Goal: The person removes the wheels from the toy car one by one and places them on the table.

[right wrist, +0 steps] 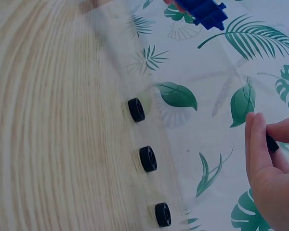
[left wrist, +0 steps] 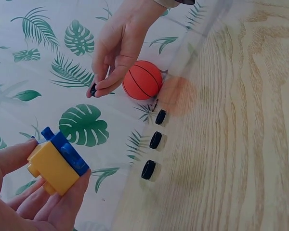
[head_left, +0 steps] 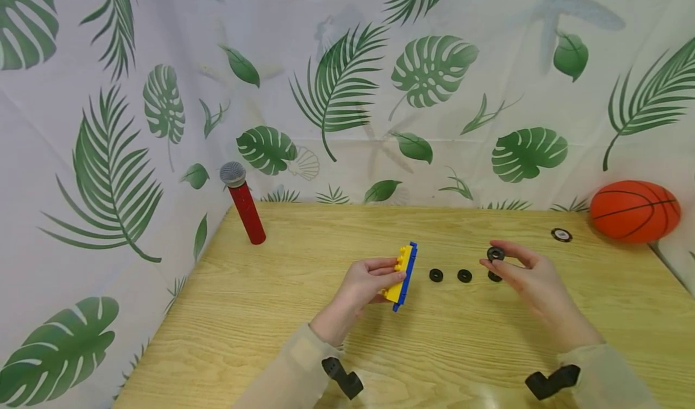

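My left hand (head_left: 366, 285) grips a yellow and blue toy brick assembly (head_left: 399, 282), thumb on the near side. Yellow studs face left, and the blue base with small pegs at its ends faces right. My right hand (head_left: 537, 285) pinches a small black toy wheel (left wrist: 93, 89) between thumb and fingers, above the table. Three more black wheels (left wrist: 148, 170) lie in a row on the wood; the rightmost is partly behind my right fingers in the head view. In the right wrist view, the blue base (right wrist: 202, 12) shows at the top edge.
A red microphone (head_left: 248, 213) with a grey head stands at the table's back left. An orange basketball (head_left: 632, 213) sits at the back right, with a black and white disc (head_left: 561, 234) beside it. A leaf-patterned cloth (head_left: 347, 174) hangs behind the wooden table (head_left: 244, 312).
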Motion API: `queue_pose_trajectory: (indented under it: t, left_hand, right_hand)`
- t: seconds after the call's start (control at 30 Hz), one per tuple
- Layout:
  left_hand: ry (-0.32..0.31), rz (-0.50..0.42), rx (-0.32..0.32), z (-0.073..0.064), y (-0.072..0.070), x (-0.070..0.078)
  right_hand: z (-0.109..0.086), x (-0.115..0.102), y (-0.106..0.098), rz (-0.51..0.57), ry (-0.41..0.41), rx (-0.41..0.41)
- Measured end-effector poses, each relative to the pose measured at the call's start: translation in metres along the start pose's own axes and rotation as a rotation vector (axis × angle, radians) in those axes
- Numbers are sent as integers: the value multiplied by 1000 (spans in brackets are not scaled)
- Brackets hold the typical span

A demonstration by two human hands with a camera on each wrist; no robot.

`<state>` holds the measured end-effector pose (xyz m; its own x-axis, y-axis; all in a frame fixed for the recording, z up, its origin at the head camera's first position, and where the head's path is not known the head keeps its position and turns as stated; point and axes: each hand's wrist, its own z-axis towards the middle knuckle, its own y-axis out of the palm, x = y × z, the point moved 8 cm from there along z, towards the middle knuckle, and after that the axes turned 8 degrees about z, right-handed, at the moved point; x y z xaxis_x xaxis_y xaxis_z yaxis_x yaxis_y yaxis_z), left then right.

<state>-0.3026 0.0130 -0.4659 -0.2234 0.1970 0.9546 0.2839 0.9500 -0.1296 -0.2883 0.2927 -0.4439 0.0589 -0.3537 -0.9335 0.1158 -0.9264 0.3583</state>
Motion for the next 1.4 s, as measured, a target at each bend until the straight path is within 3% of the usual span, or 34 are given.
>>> queue_pose_trajectory:
  t: [0.23,0.33,0.73,1.07,1.4]
  left_hand:
    - [0,-6,-3,1,-1,-1]
    - [3,-6,-2,0,-1,-1]
    - [12,-9,2,0,-4,2]
    - [0,-29,7,-1,-5,-2]
    - [5,-21,7,-1,-6,0]
  right_hand:
    - [-1,1,-17,178,14,4]
    - [-2,1,-25,192,9,9]
    - [0,7,-57,150,-40,9]
    - [-2,16,-75,92,27,66]
    - [1,24,-92,155,96,116]
